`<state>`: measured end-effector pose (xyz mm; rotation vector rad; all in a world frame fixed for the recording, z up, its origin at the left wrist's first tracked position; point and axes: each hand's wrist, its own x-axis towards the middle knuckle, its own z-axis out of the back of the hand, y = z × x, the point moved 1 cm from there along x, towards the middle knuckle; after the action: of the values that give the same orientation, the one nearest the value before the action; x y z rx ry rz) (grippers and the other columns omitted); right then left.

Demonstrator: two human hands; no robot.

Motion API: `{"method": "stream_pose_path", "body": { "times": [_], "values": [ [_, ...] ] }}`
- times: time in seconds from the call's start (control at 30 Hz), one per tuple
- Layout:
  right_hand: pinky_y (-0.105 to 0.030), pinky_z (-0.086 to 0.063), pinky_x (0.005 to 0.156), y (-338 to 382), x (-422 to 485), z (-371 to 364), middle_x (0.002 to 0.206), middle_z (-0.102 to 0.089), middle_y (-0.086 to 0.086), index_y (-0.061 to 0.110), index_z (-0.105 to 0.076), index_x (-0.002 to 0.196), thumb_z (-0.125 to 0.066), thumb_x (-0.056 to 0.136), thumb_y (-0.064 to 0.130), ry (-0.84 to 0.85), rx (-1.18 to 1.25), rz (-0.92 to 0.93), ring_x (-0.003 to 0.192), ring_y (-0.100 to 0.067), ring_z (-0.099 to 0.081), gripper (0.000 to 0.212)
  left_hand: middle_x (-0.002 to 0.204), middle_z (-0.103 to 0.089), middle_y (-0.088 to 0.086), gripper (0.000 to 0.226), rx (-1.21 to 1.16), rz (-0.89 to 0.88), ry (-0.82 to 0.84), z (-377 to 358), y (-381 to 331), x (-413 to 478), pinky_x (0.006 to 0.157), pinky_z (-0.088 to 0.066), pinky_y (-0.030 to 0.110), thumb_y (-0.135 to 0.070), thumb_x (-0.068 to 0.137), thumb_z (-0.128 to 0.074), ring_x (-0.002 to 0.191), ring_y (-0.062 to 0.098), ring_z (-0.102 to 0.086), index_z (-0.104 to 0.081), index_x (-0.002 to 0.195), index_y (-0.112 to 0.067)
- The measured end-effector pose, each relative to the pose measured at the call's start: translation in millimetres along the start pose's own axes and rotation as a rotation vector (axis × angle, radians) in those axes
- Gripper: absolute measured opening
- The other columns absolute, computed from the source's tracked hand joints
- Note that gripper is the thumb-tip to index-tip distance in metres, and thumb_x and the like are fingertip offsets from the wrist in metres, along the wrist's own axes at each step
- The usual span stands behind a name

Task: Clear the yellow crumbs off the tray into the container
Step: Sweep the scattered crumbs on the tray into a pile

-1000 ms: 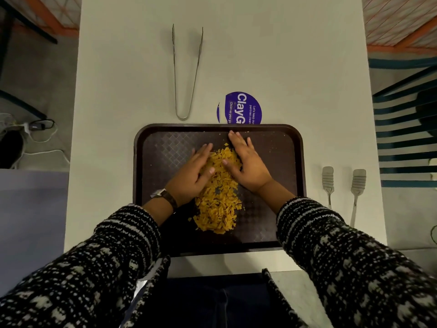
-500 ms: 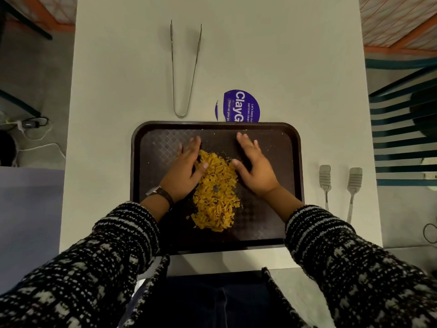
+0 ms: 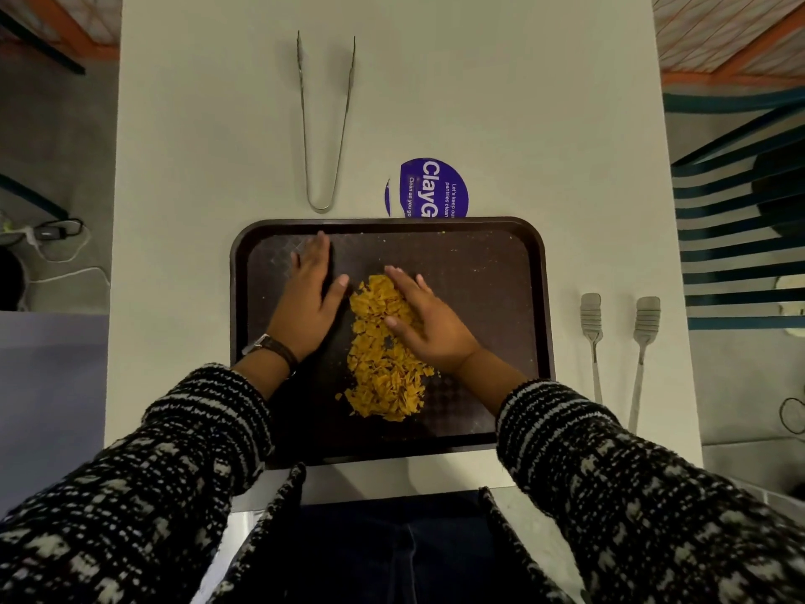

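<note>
Right hand (image 3: 429, 329): flat, fingers extended, palm down on the far right part of the yellow crumbs (image 3: 383, 355), gripping nothing. Left hand (image 3: 311, 298): flat and open, palm down on the bare tray (image 3: 501, 298) surface just left of the pile, thumb tip near the pile's far edge, gripping nothing; watch (image 3: 272, 348) strapped on the wrist. Crumbs: heaped in 1 elongated pile at tray centre, between the 2 hands, running toward the near edge; small specks scattered along the far side. Tray: dark, rectangular, resting on a white table (image 3: 522, 102), far rim overlapping a purple round sticker (image 3: 431, 187). Beyond the tray: metal tongs (image 3: 324, 119). Right of the tray: 2 utensils (image 3: 618, 342), side by side. Container: not visible.
</note>
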<state>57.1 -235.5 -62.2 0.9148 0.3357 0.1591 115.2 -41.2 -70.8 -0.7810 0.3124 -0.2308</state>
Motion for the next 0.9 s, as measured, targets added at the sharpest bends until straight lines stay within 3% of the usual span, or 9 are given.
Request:
{"method": "stream_pose_path", "body": {
  "times": [0.1,0.27,0.37,0.57,0.7,0.8,0.9],
  "values": [
    [-0.026,-0.004,0.119,-6,-5,12,0.154,-0.028,-0.010,0.006,-0.023,0.148,-0.046,0.094,0.033,-0.129,-0.015,0.004,0.144,-0.016,-0.018,0.064,0.157,-0.006,0.009,0.064,0.107,0.002,0.034,-7,1,6,0.115,0.009,0.030,-0.037,0.098,-0.034,0.143,0.011,0.004,-0.007,0.148,-0.008],
    [-0.037,0.002,0.119,-36,-9,38,0.157,-0.018,-0.011,0.007,-0.023,0.148,-0.043,0.094,0.040,-0.350,-0.134,-0.152,0.146,-0.020,-0.008,0.066,0.157,-0.006,0.006,0.068,0.083,-0.073,0.167,-27,-24,9,0.114,0.008,0.030,-0.041,0.096,-0.036,0.138,0.007,0.009,-0.004,0.148,-0.012],
    [-0.038,0.005,0.119,-45,-3,42,0.159,-0.010,-0.011,0.010,-0.017,0.150,-0.040,0.092,0.050,-0.330,-0.159,-0.251,0.147,-0.021,-0.001,0.074,0.157,-0.009,0.004,0.067,0.039,-0.137,0.252,-36,-34,6,0.114,0.006,0.029,-0.041,0.096,-0.036,0.136,0.003,0.008,-0.004,0.148,-0.013],
    [-0.040,0.011,0.117,-29,16,22,0.159,-0.005,-0.014,0.008,-0.011,0.150,-0.039,0.091,0.053,-0.251,-0.231,-0.195,0.147,-0.024,0.003,0.079,0.155,-0.013,0.001,0.066,-0.008,-0.125,0.265,-33,-34,-6,0.111,0.003,0.027,-0.039,0.096,-0.040,0.131,-0.001,0.010,-0.008,0.148,-0.015],
    [-0.040,0.006,0.119,-15,23,8,0.158,-0.014,-0.013,0.005,-0.012,0.150,-0.046,0.094,0.044,-0.134,-0.184,-0.084,0.147,-0.023,-0.004,0.076,0.155,-0.018,0.007,0.063,-0.029,-0.122,0.297,-25,-34,-4,0.113,0.000,0.026,-0.035,0.096,-0.041,0.134,0.003,0.001,-0.012,0.148,-0.013],
    [-0.037,-0.005,0.121,-7,21,7,0.154,-0.029,-0.011,0.008,-0.018,0.150,-0.043,0.097,0.035,-0.062,-0.020,-0.047,0.144,-0.023,-0.021,0.064,0.156,-0.017,0.007,0.061,-0.071,-0.080,0.333,-20,-32,-3,0.114,-0.006,0.030,-0.032,0.096,-0.042,0.141,0.014,-0.003,-0.013,0.148,-0.016],
    [-0.030,-0.012,0.119,-9,12,15,0.150,-0.037,-0.007,0.011,-0.026,0.148,-0.037,0.099,0.030,-0.133,0.040,-0.026,0.139,-0.011,-0.024,0.054,0.155,-0.021,0.010,0.058,-0.093,-0.116,0.276,-15,-28,-2,0.119,-0.007,0.033,-0.021,0.097,-0.043,0.144,0.022,-0.014,-0.017,0.148,-0.012]
  ]
}}
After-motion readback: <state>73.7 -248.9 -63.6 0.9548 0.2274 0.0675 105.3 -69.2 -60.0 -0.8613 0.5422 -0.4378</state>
